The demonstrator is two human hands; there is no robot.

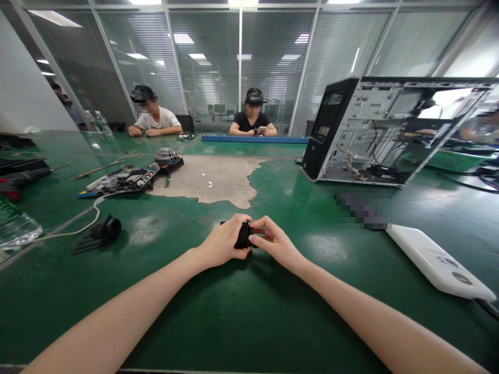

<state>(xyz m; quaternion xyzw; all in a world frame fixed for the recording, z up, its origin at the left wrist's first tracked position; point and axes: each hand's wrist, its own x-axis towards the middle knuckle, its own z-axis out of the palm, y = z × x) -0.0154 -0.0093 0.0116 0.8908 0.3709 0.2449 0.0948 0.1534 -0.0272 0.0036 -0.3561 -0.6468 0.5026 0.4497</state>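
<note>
A small black object [242, 236] is between my hands above the green table [218, 322], near the middle of the view. My left hand [224, 241] is wrapped round its left side, thumb below and fingers over the top. At its right side, my right hand [275, 241] pinches the edge with thumb and fingertips. Much of the object is hidden by my fingers, so its exact kind is unclear. A torn beige patch [222, 179] of the tabletop lies just beyond my hands.
An open computer case [331, 130] stands at the back right. A white device [436, 259] lies at the right, a circuit board [125, 179] at the left, and a black part [105, 228] with a cable nearby. Two people sit across the table.
</note>
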